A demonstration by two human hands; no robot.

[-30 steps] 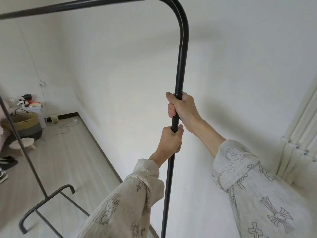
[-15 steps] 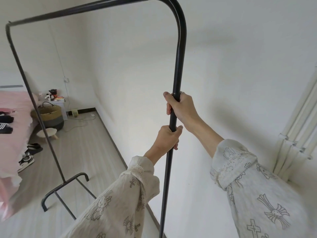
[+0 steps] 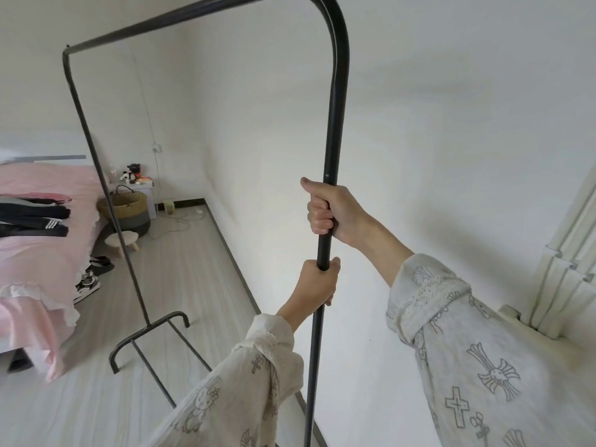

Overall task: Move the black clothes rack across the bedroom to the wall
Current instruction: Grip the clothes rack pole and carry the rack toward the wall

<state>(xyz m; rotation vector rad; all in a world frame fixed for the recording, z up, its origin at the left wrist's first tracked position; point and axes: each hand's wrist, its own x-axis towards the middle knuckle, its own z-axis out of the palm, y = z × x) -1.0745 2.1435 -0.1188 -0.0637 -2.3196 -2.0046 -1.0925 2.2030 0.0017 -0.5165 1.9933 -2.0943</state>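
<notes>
Nearest to me, low in the frame, are my two patterned sleeves (image 3: 503, 366), pale fabric printed with crosses and cartoon figures. My left hand (image 3: 317, 283) sits just below centre, fingers wrapped tight around the near upright of the black clothes rack (image 3: 332, 124). My right hand (image 3: 332, 211) is clenched on the same pole just above it, thumb on top, with a short stretch of bare tube between the two fists.

That near upright runs from the bottom edge, right of centre, up to a rounded bend at the top of the frame, where the top bar slants down toward the upper left. The far upright drops from that corner to a curved foot (image 3: 150, 333) on the floor at lower left of centre, with a low crossbar running back toward me. The rack stands close beside the white wall (image 3: 419, 108) that fills the right half of the frame, its long side running roughly along it; I cannot tell whether it touches the wall.

Further off, at the left edge, is a bed with a pink cover (image 3: 38, 246) and dark folded clothes (image 3: 32, 217) lying on it. Shoes (image 3: 87, 282) lie on the pale wood floor (image 3: 180, 279) just beside the bed. Beyond them stand a small stool (image 3: 124, 240) and a woven basket (image 3: 125, 211), and in the far corner a small white table (image 3: 145, 188) carries plush toys (image 3: 132, 174).
</notes>
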